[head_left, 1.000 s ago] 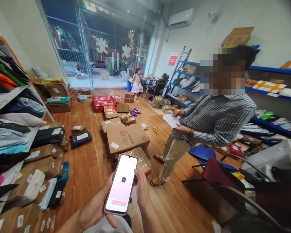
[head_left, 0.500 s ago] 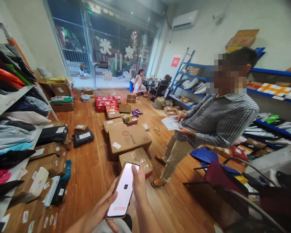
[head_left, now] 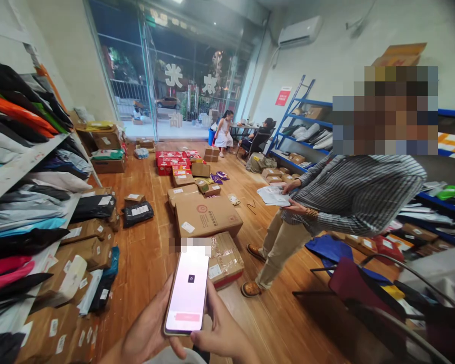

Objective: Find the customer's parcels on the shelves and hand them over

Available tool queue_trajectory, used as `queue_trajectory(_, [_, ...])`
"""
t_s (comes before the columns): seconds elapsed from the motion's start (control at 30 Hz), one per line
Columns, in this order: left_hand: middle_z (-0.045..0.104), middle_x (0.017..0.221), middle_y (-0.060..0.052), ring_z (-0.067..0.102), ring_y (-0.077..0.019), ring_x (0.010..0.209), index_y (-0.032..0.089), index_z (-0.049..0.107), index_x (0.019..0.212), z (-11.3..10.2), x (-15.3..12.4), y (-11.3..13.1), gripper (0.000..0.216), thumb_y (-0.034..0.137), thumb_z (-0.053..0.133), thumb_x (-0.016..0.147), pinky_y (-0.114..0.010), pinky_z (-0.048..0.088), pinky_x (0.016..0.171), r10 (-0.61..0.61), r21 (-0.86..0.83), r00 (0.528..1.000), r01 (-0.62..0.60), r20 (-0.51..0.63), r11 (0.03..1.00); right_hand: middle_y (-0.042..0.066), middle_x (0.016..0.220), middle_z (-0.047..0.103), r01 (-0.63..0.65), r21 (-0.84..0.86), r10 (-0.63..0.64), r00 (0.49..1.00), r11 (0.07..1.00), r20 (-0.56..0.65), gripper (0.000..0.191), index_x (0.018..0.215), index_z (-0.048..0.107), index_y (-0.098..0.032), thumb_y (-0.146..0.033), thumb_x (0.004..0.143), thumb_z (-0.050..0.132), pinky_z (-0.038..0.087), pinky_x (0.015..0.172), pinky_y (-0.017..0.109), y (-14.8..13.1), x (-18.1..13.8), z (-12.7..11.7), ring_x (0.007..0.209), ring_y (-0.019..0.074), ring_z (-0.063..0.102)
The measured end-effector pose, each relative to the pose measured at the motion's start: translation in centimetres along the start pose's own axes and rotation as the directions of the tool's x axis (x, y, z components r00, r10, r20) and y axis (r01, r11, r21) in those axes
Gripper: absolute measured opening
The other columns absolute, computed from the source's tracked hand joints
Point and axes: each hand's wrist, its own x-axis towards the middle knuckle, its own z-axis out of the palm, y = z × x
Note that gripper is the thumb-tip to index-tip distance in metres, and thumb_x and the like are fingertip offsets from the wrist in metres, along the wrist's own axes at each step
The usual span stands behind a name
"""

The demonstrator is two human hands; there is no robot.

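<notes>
At lower centre, just before the wearer's body: smartphone (head_left: 187,298), held upright between two hands, screen facing the wearer. Display pale, with a small dark square at mid-screen and a pink bar near the bottom. Left hand (head_left: 147,321) curled around the left edge, a finger showing beneath the lower end; right hand (head_left: 225,326) closed on the right side, thumb at the lower right corner. Beyond the phone, a taped cardboard box (head_left: 226,258); behind that, a larger carton (head_left: 208,215) bearing a round red mark. Farther off, red boxes (head_left: 172,163) on the wood floor (head_left: 144,268). Black plastic parcel (head_left: 138,215) to the left. Right side: a co-worker (head_left: 356,194) in a striped shirt, standing, both hands on a white item (head_left: 273,195).
</notes>
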Motion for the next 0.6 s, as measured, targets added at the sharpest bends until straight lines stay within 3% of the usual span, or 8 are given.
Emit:
queue_trajectory(0.17, [0.065, 0.110, -0.017, 0.068, -0.0280, 0.082, 0.027, -0.017, 0.147, -0.1, -0.2, 0.0, 0.079, 0.045, 0.039, 0.093, -0.031, 0.059, 0.048, 0.009, -0.003, 1.000, -0.009, 0.018, 1.000, 0.008, 0.136, 0.052, 0.033, -0.018, -0.033, 0.999, 0.999, 0.016, 0.084, 0.142, 0.030, -0.024, -0.016, 0.067, 0.067, 0.038, 0.103, 0.039, 0.7, -0.3, 0.3, 0.123, 0.0269, 0.049])
queue_trajectory(0.33, [0.064, 0.114, -0.020, 0.068, -0.0297, 0.084, 0.027, -0.019, 0.146, 0.2, -0.5, 0.4, 0.082, 0.048, 0.040, 0.092, -0.031, 0.059, 0.047, -0.001, -0.001, 1.000, 0.001, 0.027, 1.000, 0.010, 0.134, 0.054, 0.022, 0.086, -0.025, 0.999, 0.996, 0.037, 0.086, 0.141, 0.030, -0.023, -0.017, 0.065, 0.068, 0.040, 0.102, 0.040, 0.1, -0.2, 0.9, 0.122, 0.0273, 0.052])
queue_trajectory(0.6, [0.067, 0.108, -0.015, 0.069, -0.0255, 0.079, 0.028, -0.021, 0.145, 0.6, -0.6, 0.9, 0.077, 0.039, 0.036, 0.095, -0.033, 0.060, 0.049, 0.034, -0.052, 0.997, -0.030, 0.073, 0.998, 0.009, 0.136, 0.052, 0.030, 0.023, -0.031, 0.998, 0.999, 0.063, 0.086, 0.142, 0.028, -0.024, -0.018, 0.066, 0.068, 0.039, 0.104, 0.040, -0.3, 0.1, 0.7, 0.125, 0.0267, 0.050])
